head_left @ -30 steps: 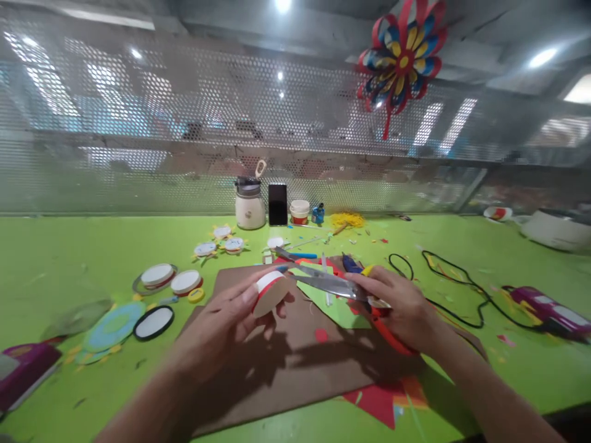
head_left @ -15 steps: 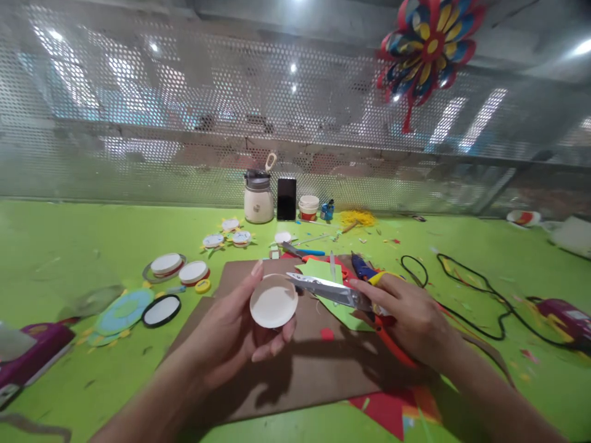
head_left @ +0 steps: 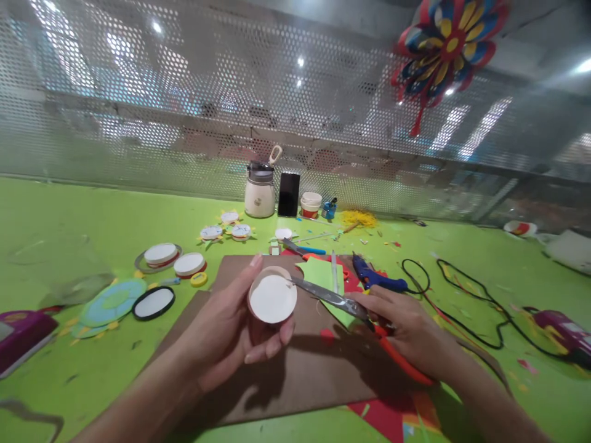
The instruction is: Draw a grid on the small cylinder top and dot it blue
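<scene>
A small white paper cup (head_left: 273, 298) is being gripped by the left hand (head_left: 231, 326), its round white face turned toward the camera, thumb above and fingers curled beneath it. It is being held in the air above the brown cardboard sheet (head_left: 295, 375) that is lying on the green tabletop (head_left: 69, 215). Orange-handled scissors (head_left: 344, 304) are being clasped by the right hand (head_left: 410, 335), the fingers closed around the handles; the metal blades are being pointed leftward, with the tip just at the cup's right edge. Whether the tip is touching the cup cannot be told. A green paper piece (head_left: 323, 274) is lying under the blades, and a blue glue gun (head_left: 376, 280) is resting just beyond the right hand, with a black cable (head_left: 462, 295) trailing off to the right. White round lids (head_left: 173, 258) are lying to the left, well apart from the hands. A cream jar (head_left: 259, 192) and a dark phone (head_left: 289, 194) are standing by the perforated metal screen (head_left: 161, 111), where a coloured paper flower (head_left: 450, 46) is hanging.
</scene>
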`<state>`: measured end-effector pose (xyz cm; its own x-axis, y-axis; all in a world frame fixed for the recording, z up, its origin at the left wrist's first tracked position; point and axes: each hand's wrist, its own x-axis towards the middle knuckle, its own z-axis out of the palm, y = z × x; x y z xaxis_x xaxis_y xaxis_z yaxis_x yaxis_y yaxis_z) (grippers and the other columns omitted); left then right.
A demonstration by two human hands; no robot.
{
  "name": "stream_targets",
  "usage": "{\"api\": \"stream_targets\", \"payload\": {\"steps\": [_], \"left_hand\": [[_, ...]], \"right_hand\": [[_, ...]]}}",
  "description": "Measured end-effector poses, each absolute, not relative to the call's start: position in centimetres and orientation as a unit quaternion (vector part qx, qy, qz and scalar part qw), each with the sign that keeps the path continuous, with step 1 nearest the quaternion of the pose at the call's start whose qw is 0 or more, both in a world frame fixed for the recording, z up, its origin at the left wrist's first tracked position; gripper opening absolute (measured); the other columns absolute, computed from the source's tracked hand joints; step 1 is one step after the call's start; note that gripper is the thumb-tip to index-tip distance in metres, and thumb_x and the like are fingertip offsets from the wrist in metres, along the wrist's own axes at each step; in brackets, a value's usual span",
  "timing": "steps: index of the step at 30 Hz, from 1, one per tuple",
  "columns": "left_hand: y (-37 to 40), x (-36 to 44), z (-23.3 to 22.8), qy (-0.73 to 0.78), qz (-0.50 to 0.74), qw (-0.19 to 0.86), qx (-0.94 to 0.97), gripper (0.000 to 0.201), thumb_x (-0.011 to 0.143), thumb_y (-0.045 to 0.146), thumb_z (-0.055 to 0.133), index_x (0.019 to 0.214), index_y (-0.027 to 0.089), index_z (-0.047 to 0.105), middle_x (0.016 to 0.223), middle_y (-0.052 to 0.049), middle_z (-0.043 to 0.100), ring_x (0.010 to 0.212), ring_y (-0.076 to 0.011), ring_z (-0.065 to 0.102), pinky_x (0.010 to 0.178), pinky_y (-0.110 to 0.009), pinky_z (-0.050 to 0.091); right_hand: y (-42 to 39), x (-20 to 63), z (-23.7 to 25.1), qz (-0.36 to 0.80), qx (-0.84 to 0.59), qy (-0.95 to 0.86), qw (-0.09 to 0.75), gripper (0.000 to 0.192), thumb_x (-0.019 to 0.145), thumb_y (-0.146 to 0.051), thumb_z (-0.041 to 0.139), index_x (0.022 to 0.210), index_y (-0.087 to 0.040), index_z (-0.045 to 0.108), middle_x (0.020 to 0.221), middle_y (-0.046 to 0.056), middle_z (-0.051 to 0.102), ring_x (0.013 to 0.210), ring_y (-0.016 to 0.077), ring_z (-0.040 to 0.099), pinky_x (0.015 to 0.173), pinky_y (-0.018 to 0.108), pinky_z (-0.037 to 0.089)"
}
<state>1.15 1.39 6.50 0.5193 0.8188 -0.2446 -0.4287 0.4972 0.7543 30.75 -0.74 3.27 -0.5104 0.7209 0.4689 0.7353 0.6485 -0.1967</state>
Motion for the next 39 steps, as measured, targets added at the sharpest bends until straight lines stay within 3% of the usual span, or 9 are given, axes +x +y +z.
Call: {"api": "stream_targets", "payload": {"steps": [10,17,25,30,39], "left_hand": [[1.5,1.7,6.0,0.312,0.412,0.781,0.351,0.053,0.112,0.059,0.044,0.092,0.016,0.07,0.062,-0.01,0.073,0.043,-0.0116,0.058,0.036,-0.013,0.037],[1.4,1.9,5.8,0.328,0.421,0.772,0.345,0.053,0.113,0.053,0.042,0.084,0.017,0.067,0.062,-0.01,0.073,0.044,-0.0123,0.059,0.038,-0.014,0.038],[1.6,1.8,4.7,0.287,0.428,0.783,0.348,0.053,0.108,0.06,0.054,0.085,0.016,0.072,0.066,-0.011,0.075,0.046,-0.0126,0.059,0.038,-0.017,0.039],[1.8,1.9,4.6,0.264,0.431,0.789,0.35,0.051,0.102,0.062,0.065,0.082,0.015,0.073,0.065,-0.01,0.075,0.047,-0.0122,0.059,0.038,-0.016,0.039],[1.1,2.3,5.8,0.3,0.428,0.783,0.336,0.057,0.113,0.052,0.043,0.078,0.016,0.069,0.064,-0.009,0.073,0.047,-0.0121,0.061,0.039,-0.016,0.04]], "right_hand": [[-1.0,30.3,2.8,0.018,-0.451,-0.857,0.249,0.028,0.102,-0.037,0.072,0.124,-0.022,0.081,0.081,0.004,0.074,0.073,0.0223,0.073,0.066,0.031,0.059],[-1.4,30.3,2.5,0.022,-0.461,-0.854,0.24,0.027,0.098,-0.021,0.074,0.123,-0.023,0.081,0.082,0.004,0.074,0.072,0.0224,0.073,0.066,0.031,0.06],[-1.6,30.8,1.6,0.031,-0.467,-0.852,0.236,0.038,0.096,-0.018,0.074,0.133,-0.025,0.077,0.1,0.007,0.081,0.088,0.0267,0.08,0.077,0.037,0.066],[-1.7,30.5,1.6,0.03,-0.465,-0.851,0.242,0.032,0.097,-0.022,0.075,0.128,-0.025,0.078,0.095,0.007,0.081,0.083,0.0267,0.079,0.073,0.037,0.065],[-1.7,29.7,2.0,0.015,-0.462,-0.845,0.269,0.027,0.1,-0.029,0.071,0.125,-0.025,0.079,0.086,0.004,0.077,0.073,0.0237,0.075,0.066,0.034,0.062]]}}
